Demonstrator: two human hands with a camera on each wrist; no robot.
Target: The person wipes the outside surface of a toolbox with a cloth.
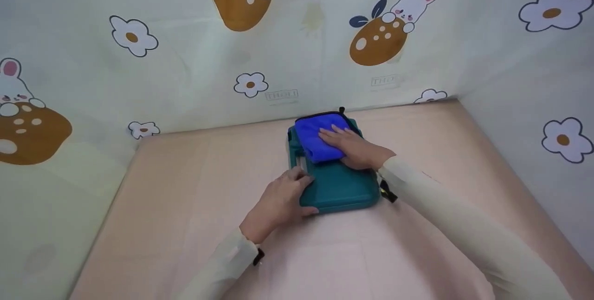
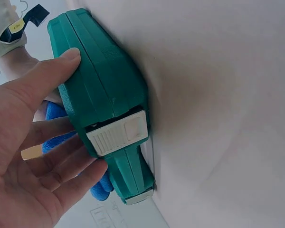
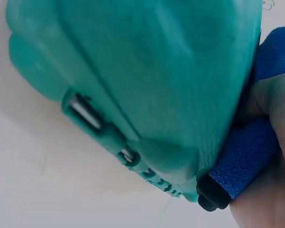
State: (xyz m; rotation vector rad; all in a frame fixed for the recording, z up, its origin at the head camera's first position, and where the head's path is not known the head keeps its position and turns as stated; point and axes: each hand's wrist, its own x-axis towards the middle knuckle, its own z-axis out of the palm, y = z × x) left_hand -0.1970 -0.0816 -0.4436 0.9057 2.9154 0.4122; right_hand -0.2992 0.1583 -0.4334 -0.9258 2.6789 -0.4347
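Note:
A green plastic carrying case [image 1: 341,186] with rounded edges lies flat on the table, its handle side to the left. My left hand [image 1: 280,198] is at its near left corner, thumb on the front side and fingers over the left edge. In the left wrist view those fingers lie near a white latch [image 2: 119,133]. My right hand [image 1: 352,148] presses a blue cloth [image 1: 310,135] with black edging against the far part of the lid, fingers laid flat across it. In the right wrist view the cloth folds around the thumb, beside the case's hinged side [image 3: 128,154].
The table [image 1: 199,188] has a pale pinkish cover. White sheeting [image 1: 185,72] printed with rabbits and flowers stands behind it and on both sides. A dark strap [image 1: 388,192] hangs from the right sleeve.

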